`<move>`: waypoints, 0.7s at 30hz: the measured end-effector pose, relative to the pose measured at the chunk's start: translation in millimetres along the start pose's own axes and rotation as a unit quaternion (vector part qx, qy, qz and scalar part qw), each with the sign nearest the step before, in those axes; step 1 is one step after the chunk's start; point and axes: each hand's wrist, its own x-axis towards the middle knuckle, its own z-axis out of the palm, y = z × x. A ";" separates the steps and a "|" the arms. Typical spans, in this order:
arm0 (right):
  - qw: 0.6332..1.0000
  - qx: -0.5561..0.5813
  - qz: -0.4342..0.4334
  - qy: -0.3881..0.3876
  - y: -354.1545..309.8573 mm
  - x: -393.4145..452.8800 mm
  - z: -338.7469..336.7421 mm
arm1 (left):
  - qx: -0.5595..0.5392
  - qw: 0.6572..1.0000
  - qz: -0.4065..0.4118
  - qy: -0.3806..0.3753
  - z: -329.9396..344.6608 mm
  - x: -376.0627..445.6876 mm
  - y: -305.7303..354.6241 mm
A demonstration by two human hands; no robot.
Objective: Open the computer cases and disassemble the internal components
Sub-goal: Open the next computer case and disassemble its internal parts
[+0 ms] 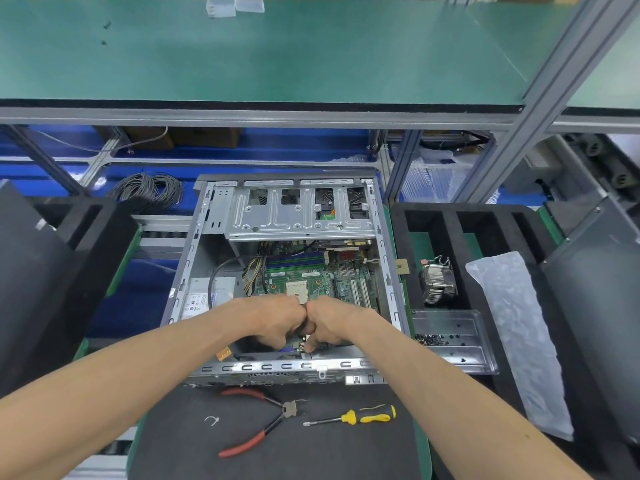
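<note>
Green motherboard (313, 282) sits bolted in the open steel computer case (207, 244) on the surface.
Thin, stiff and fragile, best held by its edges; left hand (277, 322) and right hand (329, 323) curl together at its near edge, pinching something small I cannot identify.

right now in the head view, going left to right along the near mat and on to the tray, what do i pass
Red-handled pliers → yellow and black screwdriver → clear plastic tray of screws → strip of bubble wrap.
</note>
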 end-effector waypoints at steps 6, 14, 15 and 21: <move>1.000 0.021 0.004 -0.001 1.2 1.0 1.7 | -0.009 1.000 -0.006 0.023 0.2 -1.3 -2.1; 1.000 0.013 0.006 -0.005 0.0 -0.2 1.4 | -0.002 1.000 0.008 0.022 1.3 -1.6 -1.1; 1.000 0.010 0.003 -0.004 -0.1 -0.2 0.9 | 0.001 1.000 0.006 0.021 1.8 -1.4 -1.8; 1.000 -0.004 -0.001 -0.003 -2.2 -1.6 -0.5 | 0.029 0.999 0.013 0.011 -0.8 -1.3 0.4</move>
